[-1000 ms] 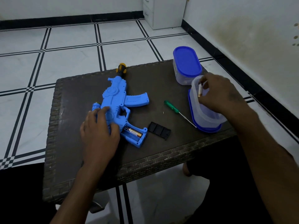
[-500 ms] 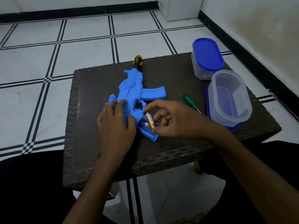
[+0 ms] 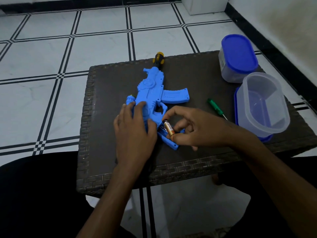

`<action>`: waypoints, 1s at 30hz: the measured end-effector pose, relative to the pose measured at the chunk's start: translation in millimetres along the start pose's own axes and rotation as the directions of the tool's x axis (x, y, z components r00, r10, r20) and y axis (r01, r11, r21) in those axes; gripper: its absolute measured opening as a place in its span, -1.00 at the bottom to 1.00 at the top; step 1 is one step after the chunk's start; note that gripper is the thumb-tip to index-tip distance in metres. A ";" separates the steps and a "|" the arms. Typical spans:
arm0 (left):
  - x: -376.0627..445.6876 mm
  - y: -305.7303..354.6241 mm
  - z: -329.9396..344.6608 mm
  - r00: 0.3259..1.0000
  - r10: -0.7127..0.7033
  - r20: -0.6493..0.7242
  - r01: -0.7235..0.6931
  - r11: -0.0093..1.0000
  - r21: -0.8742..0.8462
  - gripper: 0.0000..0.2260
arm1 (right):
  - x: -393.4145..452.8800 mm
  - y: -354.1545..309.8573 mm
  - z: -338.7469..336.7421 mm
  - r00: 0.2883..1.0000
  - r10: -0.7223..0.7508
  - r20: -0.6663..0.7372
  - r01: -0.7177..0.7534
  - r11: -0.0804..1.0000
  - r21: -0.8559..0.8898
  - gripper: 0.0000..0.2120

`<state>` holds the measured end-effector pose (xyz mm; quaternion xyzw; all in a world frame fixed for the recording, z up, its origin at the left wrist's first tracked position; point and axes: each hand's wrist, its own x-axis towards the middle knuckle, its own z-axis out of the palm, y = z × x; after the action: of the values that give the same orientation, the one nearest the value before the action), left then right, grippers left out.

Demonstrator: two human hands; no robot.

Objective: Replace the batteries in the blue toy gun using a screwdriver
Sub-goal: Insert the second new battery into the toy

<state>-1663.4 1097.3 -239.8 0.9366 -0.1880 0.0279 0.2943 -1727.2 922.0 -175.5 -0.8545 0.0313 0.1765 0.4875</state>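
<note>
The left hand (image 3: 135, 134) lies flat, fingers spread, on the blue toy gun (image 3: 154, 93). The right hand (image 3: 193, 129) pinches 1 shiny gold battery (image 3: 169, 128), maybe touching the open slot.

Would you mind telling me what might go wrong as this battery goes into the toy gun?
The battery, pinched in the right hand, may go into the open compartment reversed; its polarity marks are unreadable. The toy gun might shift under the left hand pressing it.
</note>
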 end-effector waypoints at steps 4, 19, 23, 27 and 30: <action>0.6 0.0 0.6 1.000 0.001 -0.010 -0.001 1.000 -0.004 -0.54 | -1.4 -3.9 0.6 1.000 -0.015 -0.002 0.015 0.996 -0.087 -0.62; -0.4 -0.7 1.1 1.000 0.001 -0.021 -0.001 1.000 -0.014 -0.55 | -8.2 -17.8 6.4 1.000 -0.009 -0.025 -0.004 0.886 -0.464 -0.62; 0.0 -1.3 1.9 1.000 0.001 -0.018 -0.002 1.000 -0.012 -0.58 | -9.7 -22.5 12.9 0.996 -0.075 -0.054 0.025 0.781 -0.624 -0.61; -0.5 -1.5 2.3 1.000 0.005 -0.025 -0.005 1.000 -0.007 -0.58 | -14.0 -28.5 24.7 0.986 -0.127 -0.111 0.003 0.672 -0.740 -0.64; -0.6 -1.5 2.4 1.000 0.006 -0.028 -0.006 1.000 -0.005 -0.58 | -14.5 -28.0 30.7 0.979 -0.155 -0.129 0.002 0.646 -0.764 -0.65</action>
<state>-1663.5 1097.4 -242.7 0.9349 -0.1865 0.0415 0.2992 -1742.8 960.7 -161.9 -0.9928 -0.0381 0.0729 0.0869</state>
